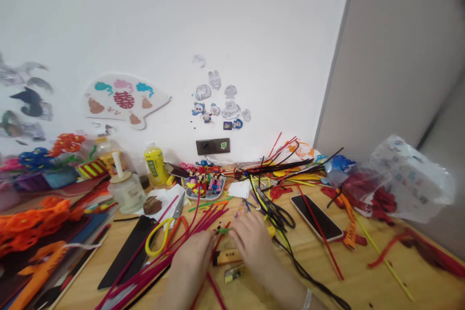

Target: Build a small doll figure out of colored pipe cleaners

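My left hand (192, 259) and my right hand (252, 240) are close together above the desk, fingers pinched toward each other. Between the fingertips is a small green craft piece (224, 230), with dark and red bits on the left hand's side. It is too small to make out further. Magenta pipe cleaners (203, 223) run beneath and beside my left hand. A wooden-coloured block with dark ends (228, 256) and a small clear and yellow item (234, 273) lie between my wrists. Yellow-handled scissors (158, 240) rest left of my hands, black scissors (278, 213) to the right.
A tray of small colourful figures (205, 184) stands near the wall. Around it are a yellow bottle (156, 163), a glass jar (125, 191) and heaped pipe cleaners (283, 172). A phone (316, 218) and a plastic bag (414, 179) lie right; orange fuzzy flowers (32, 225) fill the left.
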Demonstrator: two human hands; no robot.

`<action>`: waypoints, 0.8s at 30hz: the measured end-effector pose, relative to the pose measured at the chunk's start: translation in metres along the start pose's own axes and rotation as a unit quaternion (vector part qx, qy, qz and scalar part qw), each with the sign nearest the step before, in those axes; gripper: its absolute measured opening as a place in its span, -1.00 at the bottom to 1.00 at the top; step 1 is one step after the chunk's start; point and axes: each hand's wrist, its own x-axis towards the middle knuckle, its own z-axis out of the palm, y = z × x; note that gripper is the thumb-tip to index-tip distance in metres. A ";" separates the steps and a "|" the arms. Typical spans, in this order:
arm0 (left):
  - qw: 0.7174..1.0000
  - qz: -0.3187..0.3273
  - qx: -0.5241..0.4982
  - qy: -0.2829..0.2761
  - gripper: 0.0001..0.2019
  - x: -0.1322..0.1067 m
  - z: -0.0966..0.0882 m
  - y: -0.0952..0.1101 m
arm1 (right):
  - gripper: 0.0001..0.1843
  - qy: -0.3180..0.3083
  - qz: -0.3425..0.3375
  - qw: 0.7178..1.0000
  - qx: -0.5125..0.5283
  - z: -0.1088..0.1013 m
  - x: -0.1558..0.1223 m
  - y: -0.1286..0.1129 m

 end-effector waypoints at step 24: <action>0.998 0.043 -0.030 0.018 -0.73 -0.007 -0.008 0.011 | -0.87 -0.029 0.177 0.928 0.328 0.005 -0.004 -0.026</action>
